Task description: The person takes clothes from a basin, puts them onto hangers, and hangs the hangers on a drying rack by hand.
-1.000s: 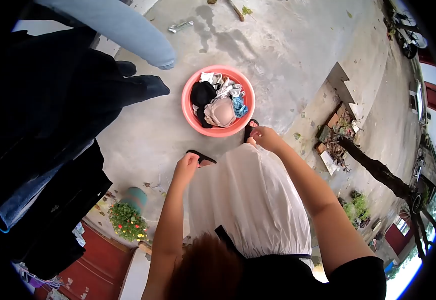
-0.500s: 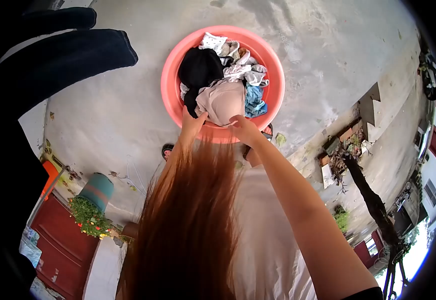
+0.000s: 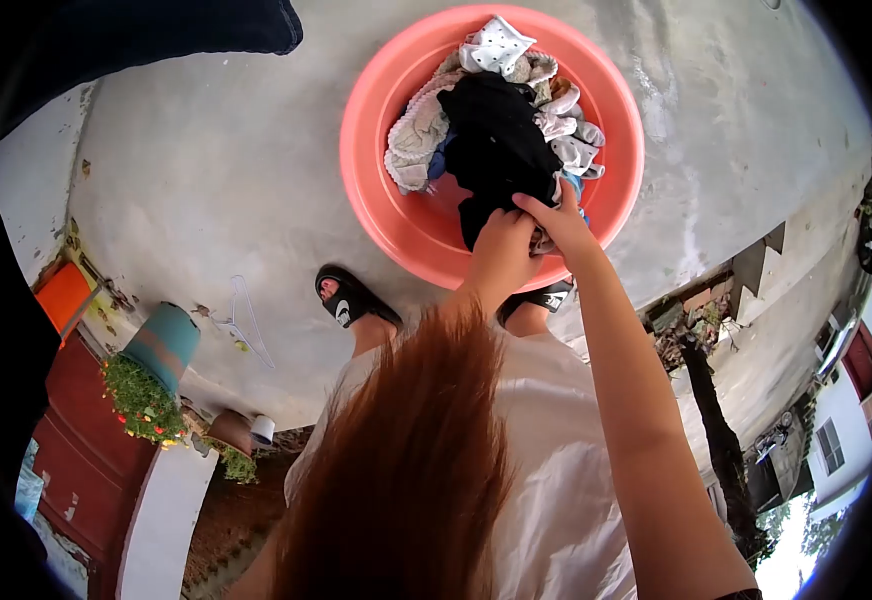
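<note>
A pink-red plastic basin (image 3: 381,205) full of clothes stands on the concrete before me. A crumpled black garment (image 3: 501,130) lies across its middle and reaches my hands. My left hand (image 3: 506,248) is closed in a fist at the near side of the basin, on the lower end of the black cloth. My right hand (image 3: 561,222) is closed beside it, thumb on top, at the same bunch. A scrap of beige cloth (image 3: 540,241) shows between the hands; the rest is hidden. White spotted cloth (image 3: 496,46) and scallop-edged light cloth (image 3: 416,140) lie around the black garment.
My sandalled feet (image 3: 351,300) stand just below the basin. A wire hanger (image 3: 246,325) lies on the ground at left, near a teal flowerpot (image 3: 163,345). Dark jeans (image 3: 186,40) hang at upper left. Bricks and a tree trunk (image 3: 721,430) are at right.
The basin appears larger and further right. The beige bra that both hands held is now mostly out of sight. My hands have come together, and the black garment is spread towards them.
</note>
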`<state>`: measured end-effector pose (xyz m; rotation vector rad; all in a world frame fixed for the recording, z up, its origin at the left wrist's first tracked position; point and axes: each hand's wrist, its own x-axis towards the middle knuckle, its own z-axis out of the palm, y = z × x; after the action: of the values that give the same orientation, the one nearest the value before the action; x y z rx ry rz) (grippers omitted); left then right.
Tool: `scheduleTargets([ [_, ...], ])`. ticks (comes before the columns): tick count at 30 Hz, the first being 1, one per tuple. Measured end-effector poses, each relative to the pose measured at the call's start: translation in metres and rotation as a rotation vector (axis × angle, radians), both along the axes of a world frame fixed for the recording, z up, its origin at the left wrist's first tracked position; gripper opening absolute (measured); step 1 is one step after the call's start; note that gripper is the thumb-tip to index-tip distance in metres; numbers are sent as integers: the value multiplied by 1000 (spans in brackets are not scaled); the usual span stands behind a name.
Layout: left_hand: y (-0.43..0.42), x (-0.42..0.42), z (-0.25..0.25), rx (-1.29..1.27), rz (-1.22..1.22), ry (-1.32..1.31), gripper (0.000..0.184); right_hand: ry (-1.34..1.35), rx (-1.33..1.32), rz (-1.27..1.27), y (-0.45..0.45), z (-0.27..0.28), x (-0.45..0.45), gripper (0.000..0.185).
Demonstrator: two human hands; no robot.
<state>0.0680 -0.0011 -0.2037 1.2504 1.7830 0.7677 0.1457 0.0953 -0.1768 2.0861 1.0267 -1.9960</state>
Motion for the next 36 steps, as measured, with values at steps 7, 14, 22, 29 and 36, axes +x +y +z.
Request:
scheduleTargets([
  [7, 19, -10, 43, 65, 191, -367, 15, -225, 378, 200, 16, -48, 91, 45],
  [14, -25, -68, -124, -435, 467, -139, 35, -331, 437, 238, 25, -64, 122, 43],
  [22, 16, -43, -163, -605, 1004, -644, 38, -264, 411, 132, 16, -77, 115, 42],
  [29, 8, -32, -69, -358, 630, -583, 24, -346, 453, 140, 13, -48, 108, 40],
  [36, -19, -67, 104, -349, 752, -1060, 23, -435, 465, 131, 20, -36, 93, 43],
])
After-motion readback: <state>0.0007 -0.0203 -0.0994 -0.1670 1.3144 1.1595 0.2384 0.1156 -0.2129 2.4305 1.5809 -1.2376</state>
